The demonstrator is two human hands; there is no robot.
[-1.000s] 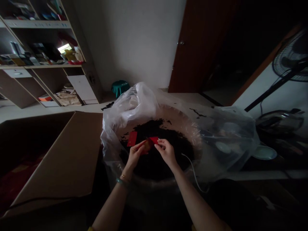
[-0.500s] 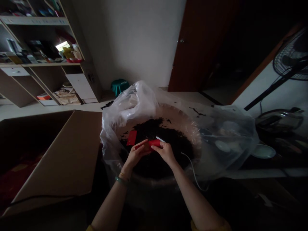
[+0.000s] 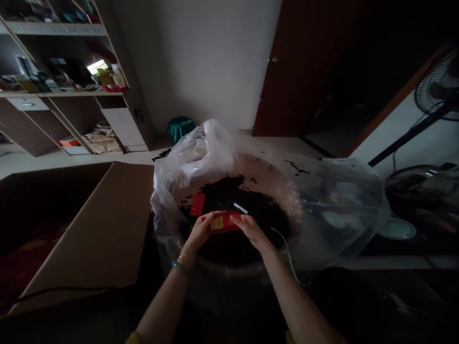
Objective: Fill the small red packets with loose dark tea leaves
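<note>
A small red packet point(image 3: 226, 222) with a yellow label lies between my two hands, held level above a heap of dark, leaf-like bits point(image 3: 229, 251). My left hand point(image 3: 198, 234) grips its left end, while my right hand point(image 3: 253, 231) grips the right end with the thumb on top. The heap fills a wide round container lined with clear plastic point(image 3: 220, 143). On the heap, beyond my left hand, rests a flat red piece point(image 3: 197, 204). A short white strip point(image 3: 240, 208) lies just past the packet. Whatever is inside the packet is hidden.
To the left stands an open cardboard box point(image 3: 89, 234) with red things inside. A pale cord point(image 3: 288, 251) hangs over the container's right rim. Further right are a pale dish point(image 3: 398, 229) and a standing fan point(image 3: 437, 91). Shelves point(image 3: 68, 95) line the back left.
The red packet has turned so its yellow label now shows, and both hands have shifted slightly around it. The white strip is seen more fully. The view has swung a little left.
</note>
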